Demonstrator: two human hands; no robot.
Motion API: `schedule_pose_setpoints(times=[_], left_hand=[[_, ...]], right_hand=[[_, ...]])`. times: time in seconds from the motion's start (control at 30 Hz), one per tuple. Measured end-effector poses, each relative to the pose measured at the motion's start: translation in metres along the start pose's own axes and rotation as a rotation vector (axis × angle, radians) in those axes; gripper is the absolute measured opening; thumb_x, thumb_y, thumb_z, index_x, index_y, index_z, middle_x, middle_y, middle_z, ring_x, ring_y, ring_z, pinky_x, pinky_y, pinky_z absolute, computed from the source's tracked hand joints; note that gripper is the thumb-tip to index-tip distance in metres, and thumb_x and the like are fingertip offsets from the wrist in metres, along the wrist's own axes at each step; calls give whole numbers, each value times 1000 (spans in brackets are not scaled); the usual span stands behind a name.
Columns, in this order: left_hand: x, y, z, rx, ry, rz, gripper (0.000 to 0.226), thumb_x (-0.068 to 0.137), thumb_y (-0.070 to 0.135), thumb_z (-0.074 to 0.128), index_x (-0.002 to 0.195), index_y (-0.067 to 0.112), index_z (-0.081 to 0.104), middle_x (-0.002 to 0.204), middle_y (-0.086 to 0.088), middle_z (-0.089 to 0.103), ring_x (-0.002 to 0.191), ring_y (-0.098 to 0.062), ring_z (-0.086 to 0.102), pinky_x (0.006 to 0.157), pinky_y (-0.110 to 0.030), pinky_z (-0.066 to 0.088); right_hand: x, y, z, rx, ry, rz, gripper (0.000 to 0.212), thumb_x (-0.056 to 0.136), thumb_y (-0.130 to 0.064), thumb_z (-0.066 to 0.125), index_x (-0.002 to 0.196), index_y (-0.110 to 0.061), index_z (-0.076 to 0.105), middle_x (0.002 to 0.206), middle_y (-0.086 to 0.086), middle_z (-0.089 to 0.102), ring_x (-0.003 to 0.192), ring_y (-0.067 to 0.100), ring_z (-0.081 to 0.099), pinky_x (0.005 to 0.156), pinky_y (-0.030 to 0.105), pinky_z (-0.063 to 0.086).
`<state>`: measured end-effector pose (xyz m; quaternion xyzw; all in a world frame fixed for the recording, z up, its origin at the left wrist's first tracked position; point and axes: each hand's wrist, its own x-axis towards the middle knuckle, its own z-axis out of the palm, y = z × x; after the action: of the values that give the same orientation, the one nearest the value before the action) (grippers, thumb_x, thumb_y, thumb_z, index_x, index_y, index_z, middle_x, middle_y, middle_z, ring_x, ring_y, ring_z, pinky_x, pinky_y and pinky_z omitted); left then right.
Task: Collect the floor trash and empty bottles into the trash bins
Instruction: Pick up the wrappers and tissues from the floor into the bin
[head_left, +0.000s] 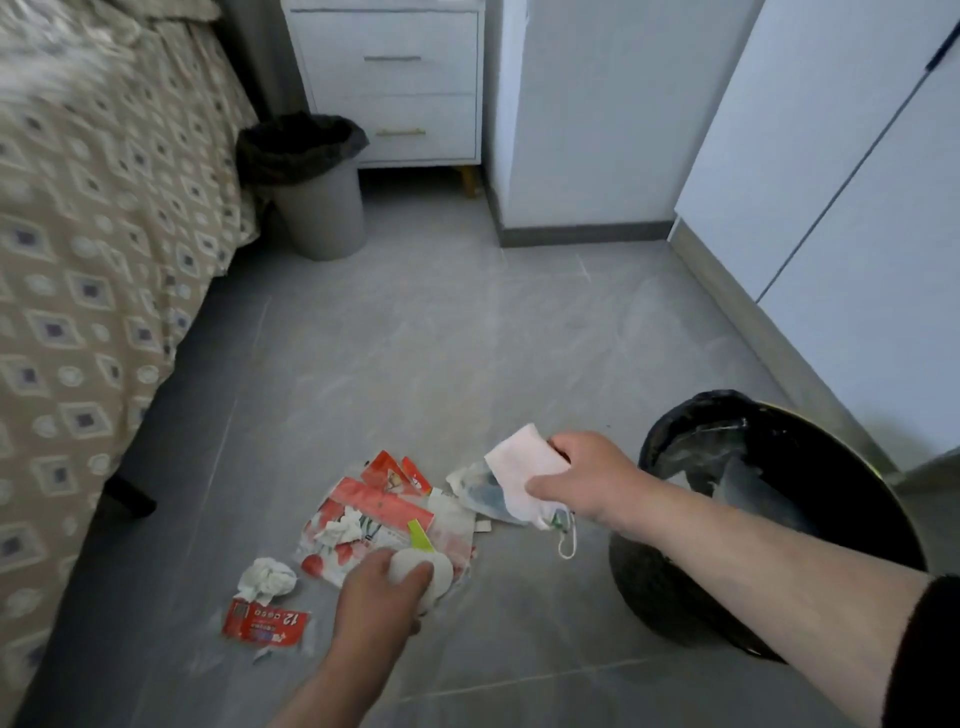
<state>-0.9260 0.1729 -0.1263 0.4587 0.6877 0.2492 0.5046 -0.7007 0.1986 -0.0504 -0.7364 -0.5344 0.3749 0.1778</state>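
**Stage:** early to middle, by my reading. Most of the litter lies on the floor, and nothing in your hands has reached a bin yet.

**In hand**
- Your right hand (587, 478) pinches a white sheet (519, 467) between the thumb and curled fingers. A crumpled clear wrapper (480, 491) and a white cord loop (567, 543) are bunched beneath it. The bundle is just left of the black bin (654, 587), not over its mouth.
- Your left hand (379, 597) has its fingers curled round a pale rounded wad (415, 569) at the near edge of the wrapper pile. Whether the wad is lifted or resting on the pile cannot be told.

**On the floor**
- A red-and-white wrapper pile (384, 512), torn, lies between your two hands.
- A crumpled tissue (267, 574) sits just left of the pile.
- A red packet (265, 623) lies flat, just nearer you than the tissue.

**Bins**
- The black bin is lined and sits beside your right forearm. Something pale and shiny shows inside, but what it is cannot be told.
- The grey bin (324, 218) has a dark liner. It stands well apart, between the bed (93, 218) and the nightstand (395, 88), and its contents are hidden.

**Bottles:** none in view.

**Left to do, as I judge it:** drop both handfuls into the black bin. Then gather the pile, the tissue and the packet, and look for bottles outside this view.
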Motion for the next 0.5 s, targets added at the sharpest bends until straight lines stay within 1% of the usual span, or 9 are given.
schedule_pose_setpoints(times=[0.1,0.17,0.23,0.3,0.33,0.37,0.4,0.43,0.5], left_hand=[[-26,42,11,-58,-50,48,10,86,8,63,95,8,61,84,-10,61,68,-26,61,48,-30,52],[-42,66,25,-74,-102,77,16,79,13,64,95,10,62,84,-11,62,65,-25,62,49,-30,51],[-53,87,48,-37,-177,133,24,68,19,60,91,13,64,86,-13,64,67,-24,62,46,-27,49],[-63,105,76,37,-214,223,8,77,13,61,83,16,66,78,-10,65,64,-22,61,46,-25,48],[-66,112,89,92,-218,277,10,81,9,61,79,17,66,72,-7,66,60,-20,61,49,-26,49],[-69,119,102,134,-224,329,14,82,7,62,76,19,67,66,-3,66,57,-17,61,52,-27,50],[-73,124,113,170,-244,364,15,81,8,65,74,21,68,63,1,66,56,-15,61,54,-27,50],[-76,129,124,200,-268,383,16,80,10,67,73,24,68,62,2,67,57,-13,62,55,-27,52],[-79,135,143,259,-303,414,17,78,12,70,72,28,68,63,4,70,57,-9,64,58,-29,54]], right_hand=[[-31,-1,-44,136,113,-16,15,76,-22,72,84,-13,62,85,4,67,73,17,59,62,29,42],[-50,13,-70,249,180,0,15,76,-20,72,87,-14,64,85,3,68,74,18,61,64,30,45],[-64,34,-94,333,238,29,15,76,-19,70,90,-15,66,87,4,70,79,22,65,68,32,47],[-74,57,-117,428,294,64,17,73,-21,69,88,-12,69,88,9,73,82,27,68,70,34,49],[-79,70,-127,487,335,90,14,74,-19,69,86,-11,70,89,11,73,82,28,69,71,34,50],[-84,82,-135,552,378,107,6,77,-15,69,82,-12,69,86,11,74,80,28,68,72,35,50],[-88,96,-142,614,423,121,4,79,-10,68,79,-14,69,82,10,73,78,27,68,72,36,51],[-92,109,-146,669,469,139,8,80,-8,68,78,-15,68,80,9,73,78,28,68,73,39,52],[-99,132,-149,731,539,194,5,80,-10,67,78,-14,70,80,11,74,79,32,69,74,45,54]])
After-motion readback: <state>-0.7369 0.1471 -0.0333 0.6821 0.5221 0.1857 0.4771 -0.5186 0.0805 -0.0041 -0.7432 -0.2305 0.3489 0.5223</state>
